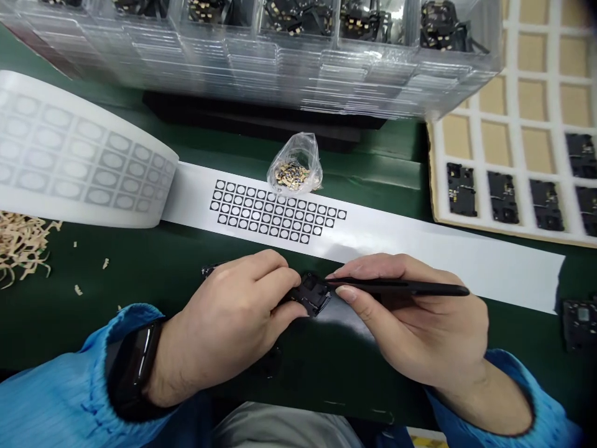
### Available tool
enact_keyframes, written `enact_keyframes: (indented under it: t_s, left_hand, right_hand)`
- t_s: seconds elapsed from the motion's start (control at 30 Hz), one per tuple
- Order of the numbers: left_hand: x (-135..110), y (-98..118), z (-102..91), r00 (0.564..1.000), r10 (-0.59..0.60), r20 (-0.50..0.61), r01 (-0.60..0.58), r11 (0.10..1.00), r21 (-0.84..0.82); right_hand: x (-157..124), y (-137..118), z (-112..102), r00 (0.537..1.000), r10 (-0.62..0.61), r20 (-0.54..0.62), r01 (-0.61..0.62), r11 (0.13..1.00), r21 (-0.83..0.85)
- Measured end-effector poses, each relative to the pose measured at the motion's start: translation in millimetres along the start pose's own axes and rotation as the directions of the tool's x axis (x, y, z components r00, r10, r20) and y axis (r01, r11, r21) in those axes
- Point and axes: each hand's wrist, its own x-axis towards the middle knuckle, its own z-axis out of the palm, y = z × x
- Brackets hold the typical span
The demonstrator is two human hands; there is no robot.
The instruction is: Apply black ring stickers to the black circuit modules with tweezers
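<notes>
My left hand (233,314) is closed on a small black electronic part (311,292), pinching it just above the green mat (140,267). Closed around black tweezers (401,287), my right hand (420,330) points their tip into that part. Both wrists wear blue sleeves, and a black band sits on the left wrist. Beyond the hands lies a white liner strip (420,249) carrying a grid of small black square stickers (275,211).
A clear bag of small gold parts (295,165) rests on the strip. The sticker roll (69,155) curls at left above tan peel scraps (21,242). A white compartment tray (513,155) holds black parts at right. Stacked clear trays (280,56) stand behind. Another black part (579,323) lies far right.
</notes>
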Motion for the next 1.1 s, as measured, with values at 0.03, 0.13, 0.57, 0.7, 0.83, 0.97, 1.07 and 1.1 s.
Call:
enact_keyframes:
  t_s: [0.03,0.13,0.57,0.7,0.83,0.97,1.07,1.1]
  left_hand:
    - [0.3,-0.8,-0.1,1.0,-0.008,0.004,0.008,1.0,-0.012]
    - [0.7,-1.8,0.6,1.0,-0.016,0.003,0.016,1.0,-0.025]
    - [2.6,-1.0,-0.2,0.996,-0.064,0.066,0.067,0.997,-0.049]
    - [2.6,-1.0,0.3,0.996,-0.061,0.06,0.064,0.997,-0.051]
    - [2.9,-0.4,-0.5,0.997,-0.054,0.049,0.056,0.997,-0.054]
    - [3.4,-0.8,-0.5,0.997,-0.052,0.049,0.054,0.997,-0.051]
    - [3.2,-1.5,0.2,0.997,-0.054,0.049,0.057,0.997,-0.051]
    - [3.0,-1.7,0.4,0.997,-0.057,0.052,0.06,0.997,-0.054]
  right_hand:
    - [0.5,-0.6,1.0,1.0,0.005,-0.003,-0.005,1.0,0.007]
    - [2.5,-2.1,4.5,0.999,0.029,0.014,-0.029,1.0,0.006]
    - [9.5,-4.4,9.4,0.998,0.039,0.05,-0.037,0.998,-0.048]
    - [9.4,-4.0,9.0,0.998,0.026,0.059,-0.023,0.998,-0.06]
    - [10.1,-5.0,9.4,0.997,0.034,0.067,-0.03,0.998,-0.055]
    - [9.8,-5.0,8.9,0.997,0.054,0.048,-0.051,0.997,-0.054]
    - [8.7,-3.6,7.2,0.998,0.057,0.038,-0.055,0.997,-0.058]
    - [8.1,-2.9,6.3,0.997,0.061,0.04,-0.059,0.996,-0.065]
